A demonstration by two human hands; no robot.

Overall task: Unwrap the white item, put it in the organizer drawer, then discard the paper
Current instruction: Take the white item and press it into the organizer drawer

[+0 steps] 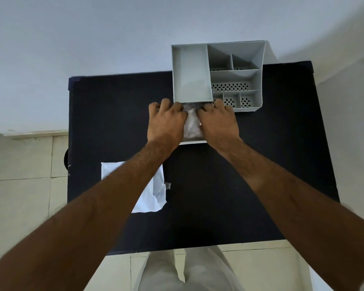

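Note:
A grey organizer (189,76) with several compartments stands at the back of the black table (105,114). Its drawer (192,142) is pulled out toward me; only its pale front edge shows. A crinkled white item (192,124) lies in the drawer between my hands. My left hand (166,122) grips the item's left side with curled fingers. My right hand (218,122) grips its right side the same way. The white paper (157,192) lies loose on the table near the front left, partly hidden by my left forearm.
A small white scrap (168,185) lies beside the paper. The table stands against a pale wall, with tiled floor (19,164) to the left and in front. My legs are at the table's front edge.

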